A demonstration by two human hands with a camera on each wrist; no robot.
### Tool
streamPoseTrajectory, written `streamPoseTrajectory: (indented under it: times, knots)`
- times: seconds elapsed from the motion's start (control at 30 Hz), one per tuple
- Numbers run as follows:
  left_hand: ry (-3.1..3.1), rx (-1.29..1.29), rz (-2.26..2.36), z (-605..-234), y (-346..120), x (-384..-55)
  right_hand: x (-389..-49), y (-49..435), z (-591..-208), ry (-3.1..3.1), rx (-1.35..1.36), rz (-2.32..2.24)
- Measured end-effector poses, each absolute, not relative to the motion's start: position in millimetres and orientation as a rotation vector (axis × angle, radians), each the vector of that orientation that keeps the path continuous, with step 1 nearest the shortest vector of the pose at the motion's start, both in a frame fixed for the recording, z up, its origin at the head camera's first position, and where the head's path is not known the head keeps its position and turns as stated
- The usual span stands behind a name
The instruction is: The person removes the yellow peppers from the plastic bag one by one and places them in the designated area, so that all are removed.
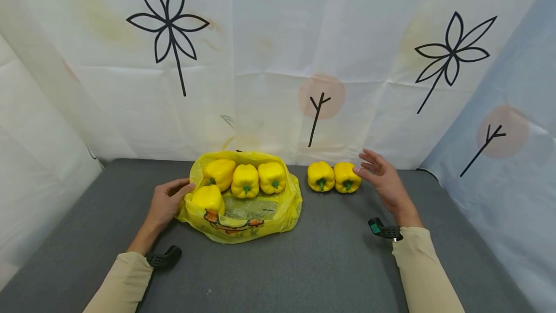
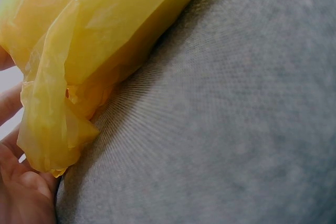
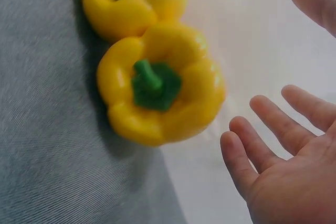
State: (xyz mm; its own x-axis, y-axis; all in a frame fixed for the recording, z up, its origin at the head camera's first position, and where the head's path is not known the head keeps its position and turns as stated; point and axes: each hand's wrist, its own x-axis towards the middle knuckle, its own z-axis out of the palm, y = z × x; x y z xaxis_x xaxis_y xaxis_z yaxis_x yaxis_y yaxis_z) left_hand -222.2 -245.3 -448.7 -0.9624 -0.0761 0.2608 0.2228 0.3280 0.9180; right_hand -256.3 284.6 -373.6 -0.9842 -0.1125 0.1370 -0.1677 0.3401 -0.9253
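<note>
A yellow plastic bag [image 1: 284, 216] lies wide-mouthed on the dark grey table, with several yellow bell peppers [image 1: 245, 181] inside it. At its left side my left hand [image 1: 167, 203] holds the rim, fingertips and thumb at the plastic. In the left wrist view the crumpled bag [image 2: 105, 40] hides part of those fingers. Two more yellow bell peppers, a left one [image 1: 320, 176] and a right one [image 1: 347, 177], sit side by side to the right of the bag, stems facing me. Beside the right pepper [image 3: 160, 85] my right hand [image 1: 384, 182] hovers with fingers spread, holding nothing.
The grey table [image 1: 278, 279] ends at a white curtain [image 1: 269, 62] printed with flowers, just behind the bag and peppers. More curtain hangs at both sides. A dark band with a device sits on each wrist.
</note>
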Motion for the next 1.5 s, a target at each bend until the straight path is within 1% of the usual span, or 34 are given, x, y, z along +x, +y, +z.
streamPoseTrajectory:
  times: [0.37, 1.03, 1.5]
  knots:
    - [-2.356, -0.12, -1.659, -448.9, -245.2, -221.9, -245.9, 272.3, -353.4, -2.529, 0.365, 1.754]
    - [-2.358, -0.134, -1.665, -449.1, -246.0, -222.4, -236.4, 245.1, -341.8, -2.569, 0.515, 1.71]
    - [-2.374, -0.131, -1.64, -448.5, -245.9, -221.9, -236.5, 211.4, -335.6, -2.554, 0.666, 1.76]
